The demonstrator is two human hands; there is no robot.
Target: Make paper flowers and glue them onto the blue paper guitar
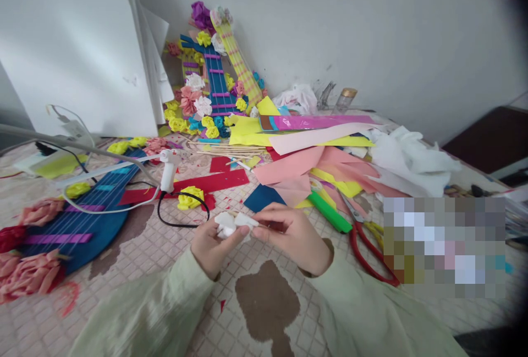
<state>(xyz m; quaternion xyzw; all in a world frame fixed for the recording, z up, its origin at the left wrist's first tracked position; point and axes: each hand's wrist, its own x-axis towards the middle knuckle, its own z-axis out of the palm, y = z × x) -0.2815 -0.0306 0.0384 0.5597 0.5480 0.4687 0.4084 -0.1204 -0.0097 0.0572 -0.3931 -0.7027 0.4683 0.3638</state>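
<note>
In the middle of the view a small white paper flower point(225, 225), bunched and folded, sits between my two hands above the table. My left hand point(216, 247) is closed on its left and lower side, thumb pointing right. My right hand point(289, 233) pinches the flower's right end between thumb and fingers. Just behind the hands lies a yellow paper flower point(191, 197), beside the looped black cord of a white glue gun point(168, 171). A dark blue paper piece point(264, 198) rests close behind my right hand.
Red-handled scissors point(371, 255) and a green roll point(330, 211) lie to the right. Pink paper sheets point(289, 167), yellow sheets and thin wooden sticks point(235, 149) spread behind. A blue guitar shape point(99, 230) with paper flowers lies left; more decorated guitars point(216, 79) lean on the wall.
</note>
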